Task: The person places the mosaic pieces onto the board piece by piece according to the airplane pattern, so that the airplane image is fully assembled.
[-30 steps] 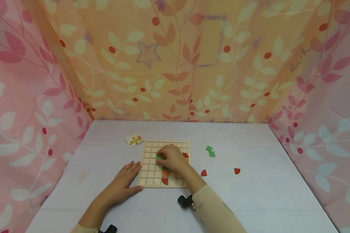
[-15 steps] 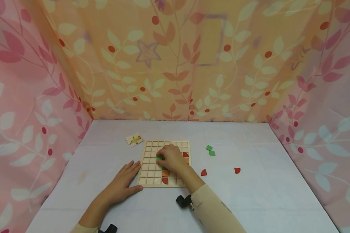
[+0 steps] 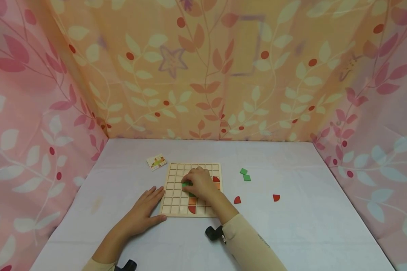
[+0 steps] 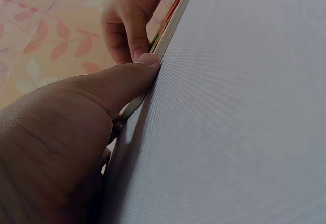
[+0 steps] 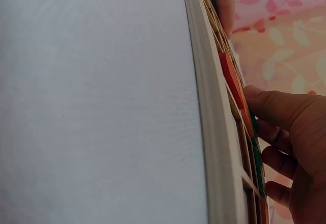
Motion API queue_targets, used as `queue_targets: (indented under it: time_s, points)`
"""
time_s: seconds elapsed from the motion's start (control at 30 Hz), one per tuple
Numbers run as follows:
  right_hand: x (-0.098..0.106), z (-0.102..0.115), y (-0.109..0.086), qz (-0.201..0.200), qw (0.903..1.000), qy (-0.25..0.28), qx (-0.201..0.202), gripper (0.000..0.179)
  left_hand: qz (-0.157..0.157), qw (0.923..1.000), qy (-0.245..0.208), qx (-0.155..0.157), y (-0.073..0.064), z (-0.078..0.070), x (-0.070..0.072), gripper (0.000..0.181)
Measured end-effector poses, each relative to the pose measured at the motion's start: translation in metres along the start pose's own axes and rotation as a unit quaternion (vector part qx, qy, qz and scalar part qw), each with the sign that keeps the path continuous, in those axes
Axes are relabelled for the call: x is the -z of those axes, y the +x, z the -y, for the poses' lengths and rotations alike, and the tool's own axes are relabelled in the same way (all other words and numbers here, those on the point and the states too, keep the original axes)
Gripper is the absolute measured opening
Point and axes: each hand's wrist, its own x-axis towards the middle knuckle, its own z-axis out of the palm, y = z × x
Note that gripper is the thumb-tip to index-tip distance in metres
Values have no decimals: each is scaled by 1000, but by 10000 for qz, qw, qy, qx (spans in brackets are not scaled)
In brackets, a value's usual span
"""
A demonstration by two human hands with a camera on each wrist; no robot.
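A square wooden grid board (image 3: 172, 188) lies flat on the table. My right hand (image 3: 201, 185) is over its middle, thumb and fingers pinching a green square tile (image 3: 184, 184) at a cell; whether the tile is fully seated I cannot tell. Below it in the grid are an orange tile (image 3: 192, 201) and a red quarter-round tile (image 3: 192, 209). Another red quarter-round tile (image 3: 216, 179) sits near the right edge; the hand hides several cells. My left hand (image 3: 144, 210) rests with extended fingers along the board's left edge, its thumb (image 4: 127, 79) touching the near corner.
A small pattern card (image 3: 156, 162) lies beyond the board's left corner. To the right are two loose green squares (image 3: 247, 177) and two red quarter-round pieces, one near the board (image 3: 237, 200), one farther off (image 3: 276, 197). Patterned cloth (image 3: 203, 75) walls the back and sides.
My right forearm has shifted very slightly to the left since the first frame, fingers staying at the same cell. My left hand and the loose pieces stay in place.
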Motion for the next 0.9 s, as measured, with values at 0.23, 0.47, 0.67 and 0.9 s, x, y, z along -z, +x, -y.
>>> queue_targets:
  time_s: [0.23, 0.47, 0.67, 0.9]
  points:
    - [1, -1, 0, -6, 10000, -19, 46, 24, -92, 9999, 29, -99, 0, 1, 0, 92]
    - [3, 0, -1, 41, 9998, -160, 127, 25, -6, 10000, -3, -64, 0, 1, 0, 92]
    - [5, 2, -1, 110, 9992, -359, 166, 26, -19, 10000, 30, -81, -1, 0, 0, 92]
    - [12, 4, -2, 162, 9982, -513, 276, 26, 20, 10000, -8, -43, 0, 1, 0, 92]
